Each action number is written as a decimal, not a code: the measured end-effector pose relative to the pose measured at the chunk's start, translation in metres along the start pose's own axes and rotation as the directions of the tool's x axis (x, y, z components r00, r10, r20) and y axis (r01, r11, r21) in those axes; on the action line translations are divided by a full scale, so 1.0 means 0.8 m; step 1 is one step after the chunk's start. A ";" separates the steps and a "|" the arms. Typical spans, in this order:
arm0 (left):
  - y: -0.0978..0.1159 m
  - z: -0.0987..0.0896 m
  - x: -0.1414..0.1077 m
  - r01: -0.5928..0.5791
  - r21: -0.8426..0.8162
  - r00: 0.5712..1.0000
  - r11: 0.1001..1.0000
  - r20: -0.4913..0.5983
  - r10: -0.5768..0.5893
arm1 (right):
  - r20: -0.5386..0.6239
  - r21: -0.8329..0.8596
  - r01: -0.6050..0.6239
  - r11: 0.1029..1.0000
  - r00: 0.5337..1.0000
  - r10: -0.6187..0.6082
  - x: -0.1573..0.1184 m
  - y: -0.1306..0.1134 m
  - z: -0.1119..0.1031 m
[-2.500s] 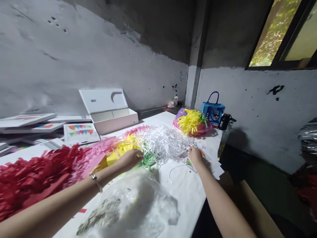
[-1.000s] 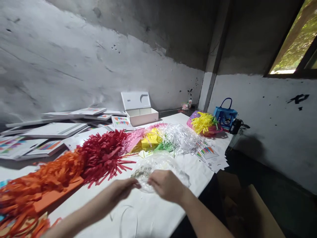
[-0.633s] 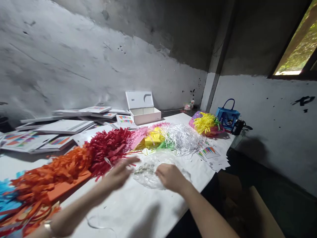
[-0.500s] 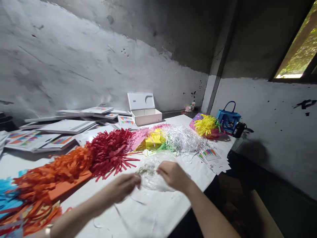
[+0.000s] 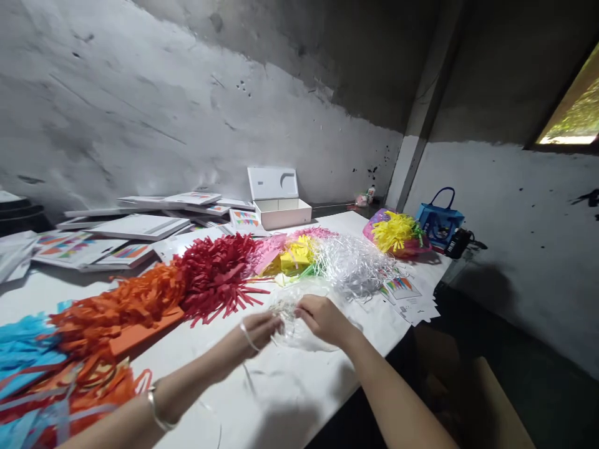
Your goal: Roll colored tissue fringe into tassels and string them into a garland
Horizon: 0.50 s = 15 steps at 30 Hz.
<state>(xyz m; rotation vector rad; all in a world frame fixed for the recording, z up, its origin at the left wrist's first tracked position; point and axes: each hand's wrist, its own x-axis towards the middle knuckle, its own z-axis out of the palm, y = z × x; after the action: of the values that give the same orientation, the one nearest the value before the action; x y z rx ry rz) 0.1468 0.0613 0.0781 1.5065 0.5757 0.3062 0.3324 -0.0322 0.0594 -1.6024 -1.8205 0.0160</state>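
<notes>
A clear plastic bag (image 5: 322,333) lies crumpled on the white tabletop (image 5: 299,380), with a tangle of thin pale strings (image 5: 283,307) at its opening. My left hand (image 5: 259,330) reaches to the near left side of the tangle, its fingers bent together and slightly blurred. A narrow white band (image 5: 249,337) crosses the back of that hand; whether it is a string I cannot tell. My right hand (image 5: 322,318) is over the bag, thumb and fingers pinched beside the strings. What lies between the fingers of either hand is too small to make out.
Fringed paper bundles in blue (image 5: 23,343), orange (image 5: 126,302), red (image 5: 218,271) and yellow (image 5: 297,252) run along the left and back. Silvery shredded strands (image 5: 353,262) lie behind the bag. Flat boxes (image 5: 140,226), an open white box (image 5: 283,213), printed cards (image 5: 405,293) and a blue bag (image 5: 440,221) stand around.
My left hand has moved right and forward, up to the strings by my right hand. My right hand stays over the bag, and the view has shifted slightly.
</notes>
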 end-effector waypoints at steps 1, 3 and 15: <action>0.009 -0.018 -0.004 -0.027 -0.063 0.996 0.998 -0.082 0.022 | -0.009 -0.005 -0.032 0.999 0.999 0.032 -0.008 0.019 -0.012; 0.036 -0.072 -0.015 -0.166 -0.237 0.957 0.957 -0.273 0.098 | -0.056 -0.025 -0.126 0.992 0.991 0.124 -0.030 0.065 -0.041; 0.006 0.014 0.029 -0.151 0.053 0.988 0.987 -0.029 0.153 | -0.017 0.015 -0.023 1.000 1.000 0.023 0.009 0.031 0.014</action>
<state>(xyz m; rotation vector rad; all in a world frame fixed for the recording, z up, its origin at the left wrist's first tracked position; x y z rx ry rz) 0.1727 0.0646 0.0787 1.6008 0.4981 0.4377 0.3483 -0.0154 0.0439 -1.6087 -1.7846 0.0257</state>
